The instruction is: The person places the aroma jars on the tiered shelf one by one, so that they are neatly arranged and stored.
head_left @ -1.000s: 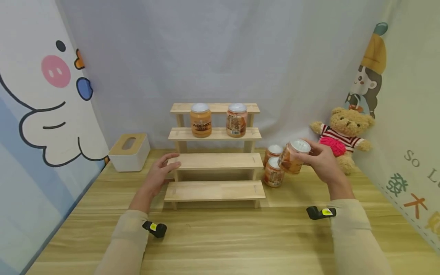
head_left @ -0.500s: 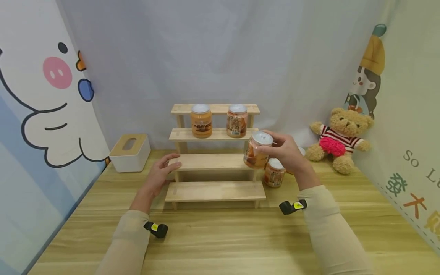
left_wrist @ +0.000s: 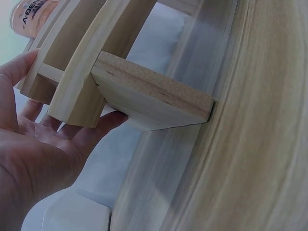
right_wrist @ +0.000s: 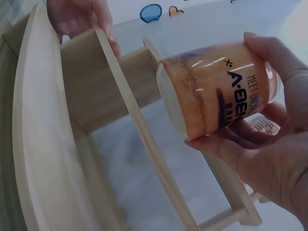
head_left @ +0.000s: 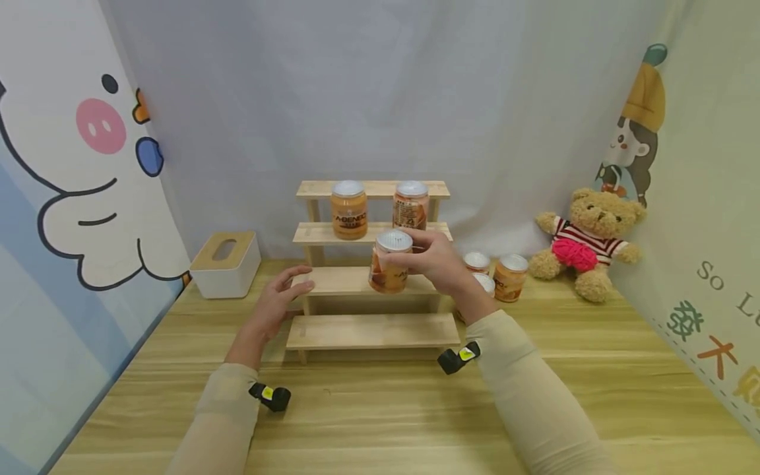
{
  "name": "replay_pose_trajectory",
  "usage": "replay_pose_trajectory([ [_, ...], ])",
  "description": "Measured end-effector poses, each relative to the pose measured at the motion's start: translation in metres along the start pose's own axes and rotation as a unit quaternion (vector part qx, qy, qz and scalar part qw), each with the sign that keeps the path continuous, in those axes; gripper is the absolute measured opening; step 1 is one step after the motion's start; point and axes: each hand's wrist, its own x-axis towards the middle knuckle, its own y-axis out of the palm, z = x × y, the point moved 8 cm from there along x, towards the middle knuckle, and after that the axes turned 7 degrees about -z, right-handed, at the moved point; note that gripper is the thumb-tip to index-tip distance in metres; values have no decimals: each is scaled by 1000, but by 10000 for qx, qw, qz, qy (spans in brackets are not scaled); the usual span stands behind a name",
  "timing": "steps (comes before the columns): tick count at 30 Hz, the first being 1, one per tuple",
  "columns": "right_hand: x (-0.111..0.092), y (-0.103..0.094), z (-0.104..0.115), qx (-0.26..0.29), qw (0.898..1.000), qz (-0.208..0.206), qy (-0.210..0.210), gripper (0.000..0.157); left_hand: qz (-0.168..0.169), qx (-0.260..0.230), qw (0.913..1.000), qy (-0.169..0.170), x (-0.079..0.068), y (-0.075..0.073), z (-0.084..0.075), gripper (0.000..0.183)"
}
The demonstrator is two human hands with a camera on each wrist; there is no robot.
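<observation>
One orange jar (head_left: pixel 386 280) is gripped between the curled fingers and thumb of the right hand (head_left: pixel 438 264) and is held upright in the air at the middle of the four-tiered wooden stand (head_left: pixel 374 330), above its second shelf from the bottom. The left end of that same shelf is held by the left hand (head_left: pixel 274 305), whose fingers are set round the board. Two similar jars (head_left: pixel 349 219) are placed upright, apart from each other, on the stand's second shelf from the top; the one toward its right end is partly covered by the right hand. Three further jars (head_left: pixel 511 280) are grouped on the worktop (head_left: pixel 368 409) just to the right of the stand, the nearest of them largely hidden by the right forearm. A white tissue box (head_left: pixel 221 282) with a wooden lid is set to the left of the stand. Well to its right, beyond the grouped jars, a teddy bear (head_left: pixel 594 214) in a striped top is seated. Behind the stand a pale curtain (head_left: pixel 380 86) is hung.
</observation>
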Motion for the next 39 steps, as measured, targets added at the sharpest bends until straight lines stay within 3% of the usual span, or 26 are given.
replay_pose_trajectory([
  [10, 15, 37, 1, 60, 9998, 94, -146, 52, -43, 76, 10000, 31, 0, 0, 0, 54],
  [19, 24, 49, -6, -210, 9994, -85, -249, 56, -68, 30, 10000, -40, -1, -1, 0, 54],
  [26, 30, 59, -11, -306, 9994, 5, -171, 54, -103, 45, 9999, -119, 1, -1, 0, 55],
  [39, 29, 64, -8, -515, 9981, -225, -270, 52, -100, 85, 9999, -102, -1, -1, -2, 56],
])
